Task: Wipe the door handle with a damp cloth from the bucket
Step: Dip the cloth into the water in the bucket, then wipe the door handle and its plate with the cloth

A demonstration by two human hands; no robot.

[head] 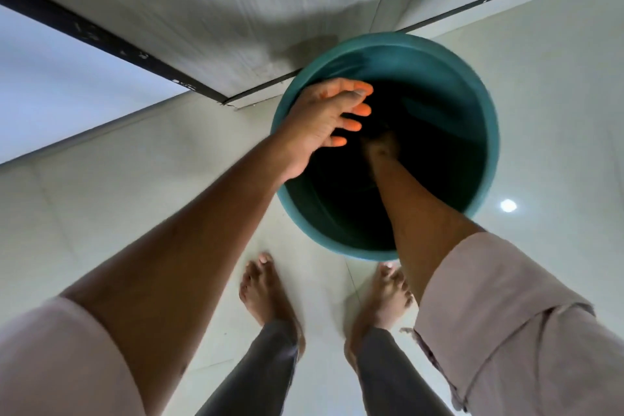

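Note:
A teal bucket stands on the tiled floor just ahead of my bare feet, its inside very dark. My left hand hovers over the bucket's left rim, fingers spread and holding nothing. My right hand reaches deep into the bucket and is dim in the shadow; whether it grips anything I cannot tell. No cloth shows clearly. The pale grey door rises behind the bucket; its handle is out of view.
A dark door frame strip runs diagonally at the left, beside a white wall. My two bare feet stand on glossy pale tiles close to the bucket's near side.

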